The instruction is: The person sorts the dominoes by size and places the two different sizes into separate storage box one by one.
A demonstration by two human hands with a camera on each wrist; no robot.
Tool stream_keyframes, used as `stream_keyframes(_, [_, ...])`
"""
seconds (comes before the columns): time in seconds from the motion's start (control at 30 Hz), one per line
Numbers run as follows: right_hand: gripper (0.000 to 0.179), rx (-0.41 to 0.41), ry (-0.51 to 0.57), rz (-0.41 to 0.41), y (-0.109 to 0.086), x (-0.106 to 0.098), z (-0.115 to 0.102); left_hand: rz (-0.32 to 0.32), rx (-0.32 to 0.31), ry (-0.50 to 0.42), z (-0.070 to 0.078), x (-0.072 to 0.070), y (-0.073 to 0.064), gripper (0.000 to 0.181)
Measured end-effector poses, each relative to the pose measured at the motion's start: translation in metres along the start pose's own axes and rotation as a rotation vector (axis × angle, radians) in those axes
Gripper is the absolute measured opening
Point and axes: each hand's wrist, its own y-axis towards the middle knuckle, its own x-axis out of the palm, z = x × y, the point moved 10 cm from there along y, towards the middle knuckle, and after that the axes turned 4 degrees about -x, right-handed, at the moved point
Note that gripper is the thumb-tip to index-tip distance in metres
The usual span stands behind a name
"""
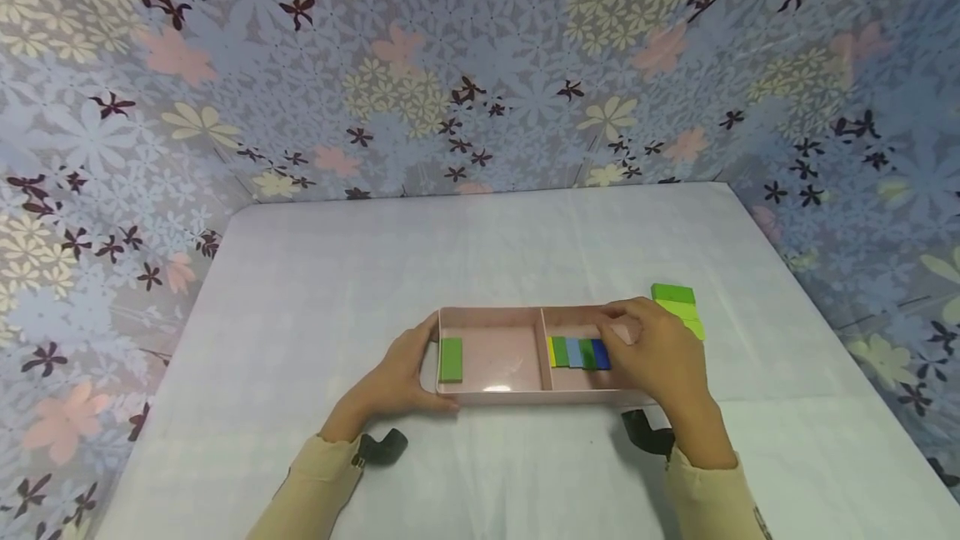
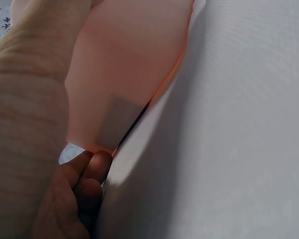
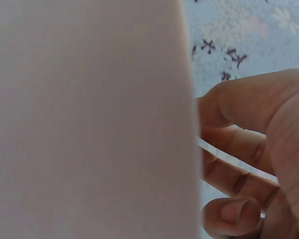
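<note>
A pale pink two-compartment box [image 1: 495,344] lies on the table. My left hand [image 1: 401,373] grips its left end, the thumb along the front wall; in the left wrist view, curled fingers [image 2: 92,181] sit at the box's end. One green block [image 1: 451,359] rests against the left wall of the larger compartment. In the right compartment, a row of thin yellow, green and blue blocks [image 1: 573,353] starts at the divider. My right hand [image 1: 667,357] reaches into that compartment with bent fingers at the row's right end. I cannot tell whether it pinches a block.
Outside the box, behind the right hand, green and lime blocks [image 1: 673,294] lie together on the white-covered table [image 1: 337,273]. Floral cloth [image 1: 480,65] rises behind the table and at both sides. Dark curved wrist-camera mounts [image 1: 384,447] hang below the wrists near the box front.
</note>
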Motion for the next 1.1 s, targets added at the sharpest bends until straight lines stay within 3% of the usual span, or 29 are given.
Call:
stream_keyframes(0.4, [0.02, 0.083, -0.043, 0.037, -0.006, -0.012, 0.031, 0.001, -0.004, 0.017, 0.0, -0.001, 0.0, 0.134])
stream_keyframes(0.77, [0.023, 0.178, -0.01, 0.035, -0.006, -0.016, 0.048, 0.007, 0.015, 0.01, 0.0, -0.001, 0.002, 0.134])
stream_keyframes(1.1, [0.032, 0.31, -0.084, -0.047, -0.009, -0.014, 0.084, 0.008, 0.016, 0.002, -0.001, 0.0, 0.001, 0.134])
